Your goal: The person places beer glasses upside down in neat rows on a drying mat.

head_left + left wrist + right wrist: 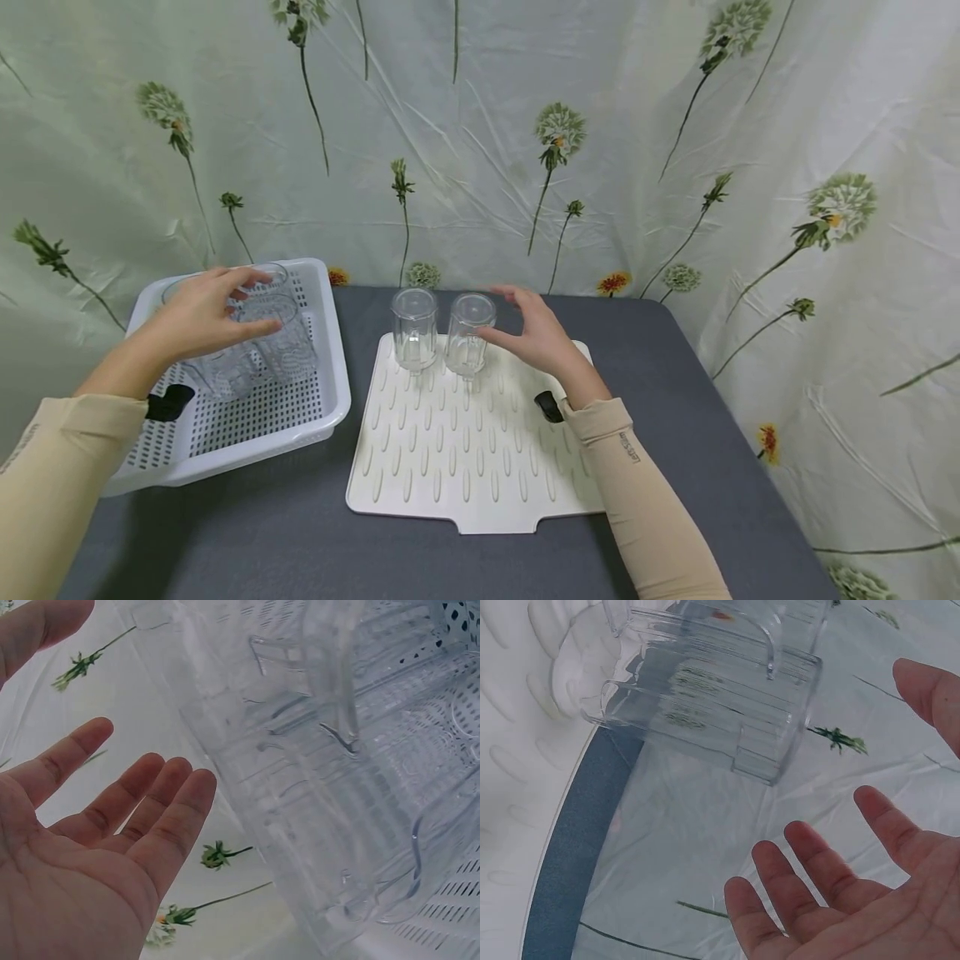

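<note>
Two clear glass mugs stand upside down at the back of a white ridged drying mat: a left mug [415, 329] and a right mug [467, 350]. My right hand [531, 332] is beside the right mug, fingers spread and thumb near its side; in the right wrist view the palm holds nothing. Over the white perforated basket [341, 375] hovers my left hand [206, 312], fingers apart and empty. Below it in the basket lie several clear glass mugs [285, 346], partly hidden by the hand. The left wrist view shows mug glass [300, 795] close beside the fingers.
The drying mat [480, 492] lies on a dark grey table [285, 533], right of the basket. Behind the table hangs a pale curtain [480, 125] with dandelion prints. Black straps [549, 407] sit at the wrists by the beige sleeves.
</note>
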Demonstrator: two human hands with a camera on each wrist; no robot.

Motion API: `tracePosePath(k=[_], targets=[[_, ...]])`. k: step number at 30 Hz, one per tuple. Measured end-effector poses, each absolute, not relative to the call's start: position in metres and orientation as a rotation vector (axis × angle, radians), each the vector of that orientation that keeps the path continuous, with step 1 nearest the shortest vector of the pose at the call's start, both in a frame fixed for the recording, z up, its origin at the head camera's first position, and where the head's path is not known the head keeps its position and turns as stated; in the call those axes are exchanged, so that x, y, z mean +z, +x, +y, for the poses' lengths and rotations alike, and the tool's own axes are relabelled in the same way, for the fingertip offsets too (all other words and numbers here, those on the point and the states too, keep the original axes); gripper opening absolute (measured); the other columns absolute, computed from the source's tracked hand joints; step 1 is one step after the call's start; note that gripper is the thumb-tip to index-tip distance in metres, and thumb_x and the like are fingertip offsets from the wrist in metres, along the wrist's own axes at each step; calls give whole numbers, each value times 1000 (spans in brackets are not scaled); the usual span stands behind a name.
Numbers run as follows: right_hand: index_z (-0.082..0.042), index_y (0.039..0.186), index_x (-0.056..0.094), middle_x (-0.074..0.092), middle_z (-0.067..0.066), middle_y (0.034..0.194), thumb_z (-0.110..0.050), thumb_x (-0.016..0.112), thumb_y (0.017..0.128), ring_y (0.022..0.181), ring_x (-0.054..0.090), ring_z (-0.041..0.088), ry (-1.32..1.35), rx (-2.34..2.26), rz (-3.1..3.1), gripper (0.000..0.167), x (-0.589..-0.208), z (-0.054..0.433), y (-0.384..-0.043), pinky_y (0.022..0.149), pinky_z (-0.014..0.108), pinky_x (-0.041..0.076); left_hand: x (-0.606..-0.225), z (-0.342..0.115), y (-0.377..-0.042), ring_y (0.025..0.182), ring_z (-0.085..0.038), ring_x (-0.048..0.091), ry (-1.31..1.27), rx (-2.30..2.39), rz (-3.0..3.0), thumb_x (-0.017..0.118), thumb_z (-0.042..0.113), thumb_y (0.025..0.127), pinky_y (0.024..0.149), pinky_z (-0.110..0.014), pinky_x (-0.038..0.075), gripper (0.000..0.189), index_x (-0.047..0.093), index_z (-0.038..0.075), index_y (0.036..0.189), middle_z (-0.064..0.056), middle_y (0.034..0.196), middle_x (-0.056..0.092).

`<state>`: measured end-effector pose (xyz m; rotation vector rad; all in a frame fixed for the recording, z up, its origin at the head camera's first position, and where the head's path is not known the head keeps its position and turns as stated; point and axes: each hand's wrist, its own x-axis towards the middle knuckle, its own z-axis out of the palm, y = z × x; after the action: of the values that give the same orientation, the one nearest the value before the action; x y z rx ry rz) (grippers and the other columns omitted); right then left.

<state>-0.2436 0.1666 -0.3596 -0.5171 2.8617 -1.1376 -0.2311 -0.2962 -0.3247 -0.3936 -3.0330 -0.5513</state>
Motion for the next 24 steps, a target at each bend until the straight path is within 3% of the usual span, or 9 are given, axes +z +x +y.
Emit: tracePosePath(k=[24], targets=[[-17, 161, 44, 48, 13, 162, -30, 78, 100, 154, 44, 36, -578, -1385, 2811, 71, -364, 197, -199, 124, 64, 38, -333, -299, -244, 127, -56, 58, -387, -518, -3080, 85, 42, 91, 98, -73, 51, 81, 50, -1, 151, -38, 142, 53]])
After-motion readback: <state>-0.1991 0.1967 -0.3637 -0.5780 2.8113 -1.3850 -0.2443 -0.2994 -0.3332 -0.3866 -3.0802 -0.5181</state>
